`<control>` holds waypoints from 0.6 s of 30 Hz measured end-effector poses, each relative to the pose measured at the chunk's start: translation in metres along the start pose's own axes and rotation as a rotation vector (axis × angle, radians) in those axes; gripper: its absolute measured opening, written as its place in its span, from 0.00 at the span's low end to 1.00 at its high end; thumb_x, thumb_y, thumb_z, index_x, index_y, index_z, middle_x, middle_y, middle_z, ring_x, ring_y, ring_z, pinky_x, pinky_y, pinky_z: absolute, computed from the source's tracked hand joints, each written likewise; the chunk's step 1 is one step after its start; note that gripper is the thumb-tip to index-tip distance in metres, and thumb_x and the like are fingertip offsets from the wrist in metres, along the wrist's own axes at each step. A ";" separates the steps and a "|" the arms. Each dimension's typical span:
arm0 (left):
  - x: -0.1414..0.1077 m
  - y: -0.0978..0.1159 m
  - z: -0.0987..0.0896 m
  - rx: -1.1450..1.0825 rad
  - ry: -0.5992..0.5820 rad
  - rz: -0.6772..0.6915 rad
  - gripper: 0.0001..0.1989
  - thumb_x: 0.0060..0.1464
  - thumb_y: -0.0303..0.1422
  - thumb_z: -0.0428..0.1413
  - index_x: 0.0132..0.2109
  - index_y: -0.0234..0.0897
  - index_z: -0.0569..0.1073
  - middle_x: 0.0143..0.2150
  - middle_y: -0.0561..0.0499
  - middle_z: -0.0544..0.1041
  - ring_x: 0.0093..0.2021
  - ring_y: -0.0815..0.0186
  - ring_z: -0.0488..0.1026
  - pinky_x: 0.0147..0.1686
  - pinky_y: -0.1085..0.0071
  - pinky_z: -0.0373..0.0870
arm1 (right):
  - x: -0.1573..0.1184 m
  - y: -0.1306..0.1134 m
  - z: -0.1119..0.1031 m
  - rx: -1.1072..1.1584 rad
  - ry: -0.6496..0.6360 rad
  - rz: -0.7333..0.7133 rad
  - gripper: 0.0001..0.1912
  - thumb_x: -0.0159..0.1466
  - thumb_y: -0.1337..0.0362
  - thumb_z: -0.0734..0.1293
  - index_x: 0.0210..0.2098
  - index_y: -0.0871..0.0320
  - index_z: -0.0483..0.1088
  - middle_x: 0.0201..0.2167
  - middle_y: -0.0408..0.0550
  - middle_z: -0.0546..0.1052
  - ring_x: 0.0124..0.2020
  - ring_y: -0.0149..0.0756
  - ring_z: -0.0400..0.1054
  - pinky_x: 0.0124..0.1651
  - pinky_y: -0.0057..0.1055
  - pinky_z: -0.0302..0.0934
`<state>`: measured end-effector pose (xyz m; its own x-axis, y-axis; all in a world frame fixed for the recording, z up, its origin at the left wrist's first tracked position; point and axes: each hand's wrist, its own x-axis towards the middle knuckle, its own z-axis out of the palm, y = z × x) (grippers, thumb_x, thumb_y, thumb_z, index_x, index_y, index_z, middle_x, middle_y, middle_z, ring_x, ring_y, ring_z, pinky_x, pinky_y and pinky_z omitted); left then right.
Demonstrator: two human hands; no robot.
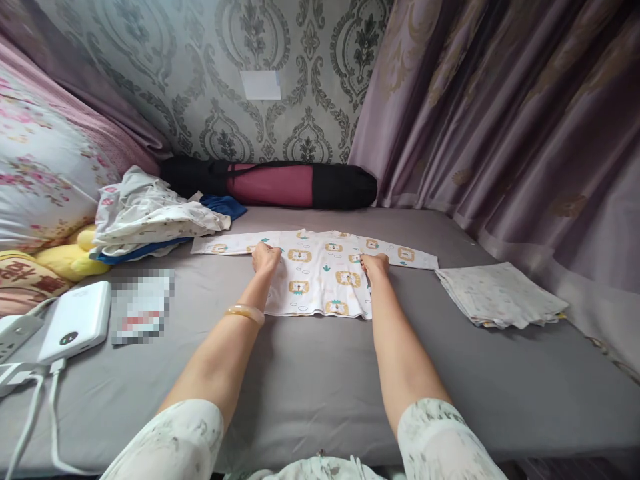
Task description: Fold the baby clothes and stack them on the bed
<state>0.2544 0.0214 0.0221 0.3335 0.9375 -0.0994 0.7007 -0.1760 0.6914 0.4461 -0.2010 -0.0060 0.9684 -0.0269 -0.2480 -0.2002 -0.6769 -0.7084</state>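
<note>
A small white long-sleeved shirt point(320, 270) printed with yellow lions lies flat on the grey bed sheet point(310, 380), sleeves spread left and right. My left hand point(265, 257) rests on its left shoulder area, fingers pinching the cloth. On the shirt's right side my right hand point(375, 265) grips the fabric near the armpit. A pale bangle sits on my left wrist.
A folded stack of pale garments point(500, 295) lies to the right. A loose heap of clothes point(150, 217) sits at the back left by a yellow plush toy point(70, 259). A white power bank point(75, 322) with cables lies front left. A black-and-red roll bag point(280, 183) lines the wall; curtains hang on the right.
</note>
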 end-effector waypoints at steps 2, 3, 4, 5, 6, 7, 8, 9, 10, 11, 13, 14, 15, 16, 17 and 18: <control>-0.003 0.001 0.002 0.018 0.008 0.018 0.14 0.53 0.34 0.53 0.46 0.37 0.73 0.47 0.38 0.78 0.50 0.49 0.74 0.45 0.59 0.69 | -0.001 -0.001 -0.001 -0.003 0.007 0.005 0.08 0.55 0.64 0.68 0.32 0.61 0.74 0.18 0.46 0.74 0.25 0.36 0.73 0.26 0.27 0.66; -0.004 0.001 0.003 0.034 0.018 0.029 0.15 0.54 0.34 0.52 0.48 0.37 0.72 0.47 0.38 0.77 0.50 0.49 0.74 0.45 0.59 0.68 | -0.002 -0.001 -0.002 -0.004 0.010 0.005 0.08 0.54 0.64 0.68 0.33 0.61 0.74 0.18 0.47 0.74 0.25 0.37 0.73 0.27 0.27 0.66; -0.006 0.001 0.004 0.053 0.029 0.043 0.16 0.55 0.34 0.51 0.50 0.37 0.70 0.47 0.37 0.77 0.50 0.49 0.74 0.45 0.59 0.68 | -0.002 -0.002 -0.003 -0.006 0.015 0.004 0.08 0.54 0.64 0.67 0.33 0.61 0.75 0.18 0.47 0.75 0.25 0.37 0.73 0.27 0.28 0.66; -0.008 0.001 0.005 0.073 0.040 0.063 0.17 0.57 0.33 0.50 0.53 0.36 0.68 0.47 0.37 0.77 0.50 0.49 0.74 0.45 0.59 0.67 | -0.003 -0.003 -0.004 -0.008 0.020 -0.001 0.09 0.54 0.64 0.67 0.34 0.60 0.75 0.19 0.47 0.75 0.25 0.37 0.73 0.28 0.28 0.66; -0.009 0.000 0.006 0.092 0.050 0.088 0.18 0.58 0.33 0.48 0.55 0.36 0.66 0.47 0.37 0.77 0.50 0.49 0.74 0.45 0.59 0.67 | -0.004 -0.004 -0.005 -0.011 0.027 -0.007 0.09 0.54 0.64 0.67 0.34 0.59 0.75 0.19 0.47 0.76 0.26 0.37 0.73 0.29 0.28 0.66; -0.011 0.000 0.007 0.106 0.055 0.117 0.18 0.59 0.32 0.47 0.56 0.36 0.65 0.48 0.37 0.77 0.50 0.49 0.74 0.45 0.58 0.66 | -0.005 -0.005 -0.007 -0.015 0.036 -0.015 0.10 0.54 0.64 0.67 0.35 0.58 0.76 0.20 0.47 0.76 0.27 0.38 0.74 0.30 0.28 0.66; -0.012 -0.001 0.007 0.117 0.058 0.150 0.19 0.61 0.32 0.45 0.57 0.36 0.64 0.48 0.37 0.77 0.50 0.49 0.74 0.45 0.58 0.65 | -0.005 -0.005 -0.008 -0.018 0.046 -0.023 0.11 0.54 0.64 0.67 0.36 0.57 0.76 0.21 0.47 0.77 0.29 0.38 0.74 0.32 0.29 0.66; -0.013 -0.001 0.008 0.126 0.058 0.183 0.19 0.62 0.31 0.44 0.58 0.38 0.63 0.49 0.38 0.77 0.50 0.50 0.74 0.45 0.59 0.65 | -0.006 -0.006 -0.008 -0.021 0.056 -0.029 0.12 0.54 0.63 0.67 0.38 0.56 0.76 0.21 0.47 0.77 0.30 0.39 0.75 0.33 0.29 0.66; -0.013 -0.002 0.008 0.136 0.055 0.212 0.19 0.62 0.31 0.43 0.59 0.39 0.63 0.50 0.39 0.76 0.50 0.50 0.74 0.46 0.59 0.65 | -0.006 -0.005 -0.009 -0.023 0.065 -0.035 0.13 0.55 0.63 0.66 0.39 0.56 0.76 0.22 0.47 0.77 0.31 0.39 0.75 0.34 0.29 0.66; -0.013 -0.003 0.009 0.147 0.048 0.233 0.19 0.63 0.31 0.42 0.59 0.40 0.64 0.51 0.40 0.76 0.51 0.51 0.73 0.46 0.59 0.65 | -0.006 -0.005 -0.009 -0.024 0.071 -0.040 0.14 0.55 0.62 0.66 0.40 0.56 0.76 0.22 0.47 0.77 0.31 0.39 0.75 0.34 0.29 0.66; -0.013 -0.003 0.008 0.164 0.023 0.254 0.19 0.63 0.31 0.42 0.59 0.42 0.66 0.52 0.41 0.75 0.51 0.52 0.73 0.46 0.60 0.65 | -0.007 -0.003 -0.008 -0.025 0.070 -0.053 0.14 0.57 0.60 0.65 0.40 0.56 0.76 0.21 0.46 0.77 0.29 0.39 0.75 0.33 0.29 0.66; -0.012 -0.003 0.007 0.167 0.008 0.258 0.19 0.63 0.31 0.42 0.58 0.42 0.68 0.53 0.41 0.75 0.51 0.52 0.73 0.46 0.61 0.66 | -0.007 -0.001 -0.008 -0.025 0.064 -0.062 0.14 0.58 0.58 0.64 0.40 0.57 0.76 0.21 0.46 0.77 0.28 0.38 0.74 0.32 0.28 0.66; -0.011 -0.003 0.006 0.166 -0.010 0.263 0.19 0.63 0.31 0.43 0.57 0.41 0.70 0.53 0.41 0.75 0.51 0.53 0.73 0.46 0.61 0.66 | -0.007 0.000 -0.008 -0.024 0.056 -0.074 0.14 0.60 0.57 0.63 0.39 0.57 0.75 0.21 0.46 0.76 0.27 0.37 0.74 0.31 0.27 0.65; -0.009 -0.003 0.005 0.162 -0.029 0.268 0.19 0.62 0.30 0.43 0.55 0.41 0.72 0.53 0.42 0.76 0.52 0.54 0.72 0.47 0.63 0.66 | -0.007 0.001 -0.007 -0.023 0.047 -0.089 0.15 0.61 0.56 0.62 0.39 0.58 0.75 0.22 0.46 0.77 0.25 0.35 0.73 0.30 0.27 0.65; -0.007 -0.003 0.004 0.156 -0.050 0.279 0.18 0.62 0.30 0.44 0.54 0.40 0.73 0.53 0.43 0.76 0.52 0.55 0.72 0.47 0.64 0.66 | -0.007 0.002 -0.008 -0.021 0.038 -0.106 0.16 0.62 0.55 0.62 0.40 0.58 0.74 0.23 0.45 0.77 0.24 0.34 0.72 0.29 0.26 0.64; -0.005 -0.004 0.002 0.153 -0.074 0.294 0.18 0.61 0.31 0.45 0.53 0.39 0.74 0.52 0.44 0.77 0.53 0.56 0.72 0.48 0.65 0.66 | -0.008 0.002 -0.008 -0.018 0.030 -0.121 0.16 0.62 0.55 0.62 0.42 0.58 0.74 0.25 0.45 0.77 0.24 0.32 0.72 0.29 0.25 0.64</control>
<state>0.2516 0.0167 0.0186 0.5765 0.8164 0.0329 0.6520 -0.4839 0.5837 0.4393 -0.2081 0.0001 0.9894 0.0335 -0.1414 -0.0795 -0.6899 -0.7196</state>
